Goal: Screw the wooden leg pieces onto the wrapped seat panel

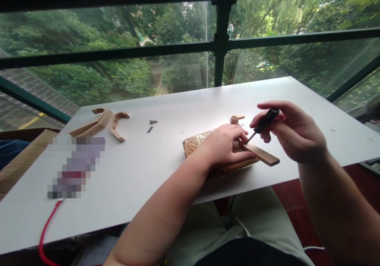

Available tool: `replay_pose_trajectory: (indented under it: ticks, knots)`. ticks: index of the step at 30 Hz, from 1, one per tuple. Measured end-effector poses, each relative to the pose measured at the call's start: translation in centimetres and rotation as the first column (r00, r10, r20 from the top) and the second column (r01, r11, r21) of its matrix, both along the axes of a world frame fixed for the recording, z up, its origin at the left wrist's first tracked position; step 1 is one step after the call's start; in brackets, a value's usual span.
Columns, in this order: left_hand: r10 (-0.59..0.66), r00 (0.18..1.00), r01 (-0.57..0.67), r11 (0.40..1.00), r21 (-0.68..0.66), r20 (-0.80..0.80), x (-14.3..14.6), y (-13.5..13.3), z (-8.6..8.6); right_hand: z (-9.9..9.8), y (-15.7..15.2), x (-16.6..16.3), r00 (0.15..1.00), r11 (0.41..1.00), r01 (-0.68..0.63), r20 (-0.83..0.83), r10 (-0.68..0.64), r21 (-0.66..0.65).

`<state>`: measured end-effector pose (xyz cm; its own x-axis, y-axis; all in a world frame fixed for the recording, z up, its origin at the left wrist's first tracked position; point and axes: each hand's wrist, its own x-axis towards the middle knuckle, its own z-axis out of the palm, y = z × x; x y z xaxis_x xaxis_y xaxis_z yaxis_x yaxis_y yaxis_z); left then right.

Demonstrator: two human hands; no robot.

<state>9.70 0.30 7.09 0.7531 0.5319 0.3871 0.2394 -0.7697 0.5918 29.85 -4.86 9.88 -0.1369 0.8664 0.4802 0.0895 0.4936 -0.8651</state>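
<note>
My right hand is closed around the black handle of a screwdriver. The tool slants down to the left, its tip at a pale wooden hook. Fingers of my left hand grip this hook and hold it against a brown block-like package with a shiny, wrinkled covering. The hook's curled end shows past my left fingers, and its straight end juts out to the right over the package's edge. Whether a screw sits under the tip is hidden by my fingers.
More wooden hooks lie at the table's left, beside a curved piece with holes. Several small screws rest mid-table. A blurred-out object with a red cable is on the left. Windows border the white table.
</note>
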Motion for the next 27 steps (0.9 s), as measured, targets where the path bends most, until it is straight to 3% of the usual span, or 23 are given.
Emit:
replay_pose_trajectory:
  ticks: [7,13,20,27]
  knots:
    - [0.017,1.000,-0.017,1.000,0.012,0.000,0.0,-0.2,0.1,-0.1,-0.3,0.0,1.000,1.000,-0.006,0.001,0.006,0.023]
    - [0.005,1.000,-0.005,1.000,0.018,-0.006,0.0,0.0,0.1,-0.1,-0.4,-0.3,0.978,0.977,0.167,0.106,-0.182,0.135]
    - [0.031,0.999,-0.032,0.999,-0.016,-0.025,0.1,-0.1,0.0,0.4,-0.1,0.3,0.991,0.997,-0.078,0.107,0.076,0.011]
    - [0.044,0.998,-0.044,0.999,-0.009,-0.036,0.1,-0.1,0.0,-0.2,0.4,-0.8,0.994,0.999,-0.034,-0.098,0.038,0.037]
